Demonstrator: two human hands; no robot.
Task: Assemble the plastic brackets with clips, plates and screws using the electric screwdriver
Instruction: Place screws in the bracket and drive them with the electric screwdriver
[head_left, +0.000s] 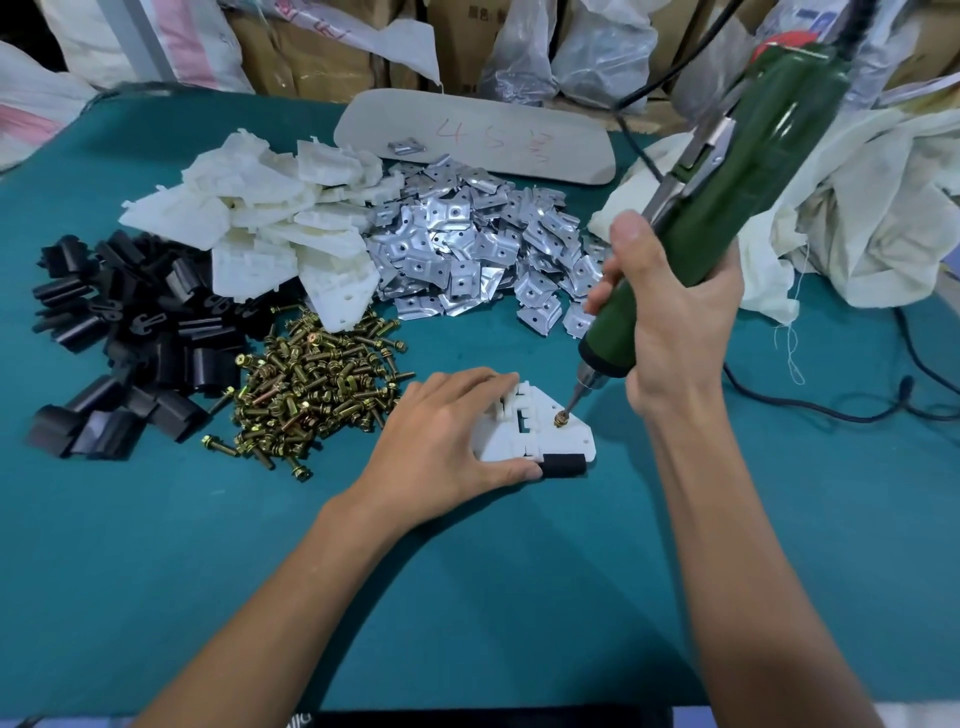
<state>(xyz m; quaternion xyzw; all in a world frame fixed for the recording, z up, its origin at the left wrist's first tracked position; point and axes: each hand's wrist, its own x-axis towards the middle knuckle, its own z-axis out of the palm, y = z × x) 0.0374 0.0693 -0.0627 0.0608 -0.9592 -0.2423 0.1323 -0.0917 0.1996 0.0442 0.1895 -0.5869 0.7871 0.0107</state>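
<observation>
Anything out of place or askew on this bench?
One metal plate lies alone on the beige board, apart from the plate pile. Otherwise the parts sit sorted in heaps; nothing looks damaged.

Single head-worn wide-angle view, facing forward and down, close over teal table (467, 597).
</observation>
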